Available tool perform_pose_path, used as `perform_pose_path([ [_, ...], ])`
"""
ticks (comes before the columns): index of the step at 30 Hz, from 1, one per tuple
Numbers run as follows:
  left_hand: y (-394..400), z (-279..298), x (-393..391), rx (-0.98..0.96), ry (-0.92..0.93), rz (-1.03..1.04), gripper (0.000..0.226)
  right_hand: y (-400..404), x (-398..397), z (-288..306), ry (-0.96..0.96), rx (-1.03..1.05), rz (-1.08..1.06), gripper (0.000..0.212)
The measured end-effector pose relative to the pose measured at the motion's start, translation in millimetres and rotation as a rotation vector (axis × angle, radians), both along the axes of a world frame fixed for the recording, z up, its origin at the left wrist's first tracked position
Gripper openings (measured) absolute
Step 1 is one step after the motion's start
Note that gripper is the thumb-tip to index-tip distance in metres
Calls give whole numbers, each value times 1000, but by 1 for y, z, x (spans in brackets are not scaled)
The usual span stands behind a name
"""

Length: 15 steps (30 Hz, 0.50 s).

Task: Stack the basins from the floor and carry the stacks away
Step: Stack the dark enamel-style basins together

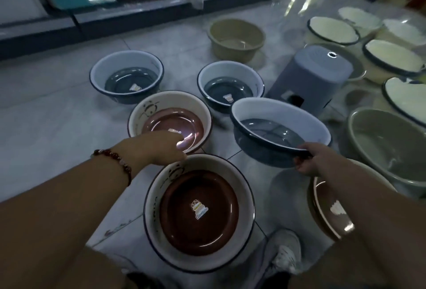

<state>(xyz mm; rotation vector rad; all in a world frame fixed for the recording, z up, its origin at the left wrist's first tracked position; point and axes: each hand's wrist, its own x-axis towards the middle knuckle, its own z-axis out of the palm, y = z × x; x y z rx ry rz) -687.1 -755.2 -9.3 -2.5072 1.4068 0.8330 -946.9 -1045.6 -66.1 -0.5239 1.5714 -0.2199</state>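
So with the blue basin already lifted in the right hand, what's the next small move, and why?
Probably lower the blue basin into the matching blue one on the floor just behind it. The right hand grips its rim and holds it tilted in the air, while the left hand reaches over the brown basin, so the two colours look set for separate stacks.

grey plastic stool [311, 76], shelf [138, 9] with stacked goods, sneaker [287, 252]

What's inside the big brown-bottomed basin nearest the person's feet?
Inside the large cream-walled, brown-bottomed basin only a small label sticker marked "Bamboo" shows. Whether another basin sits nested beneath it cannot be seen.
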Motion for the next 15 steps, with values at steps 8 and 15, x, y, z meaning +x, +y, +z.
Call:
perform_pose_path([
  [8,65,1,-43,-180,623,546,41,61,-40,67,3,-128,340,13],
  [15,117,-9,-54,-363,757,1071,42,116,-20,54,76,-161,681,20],
])
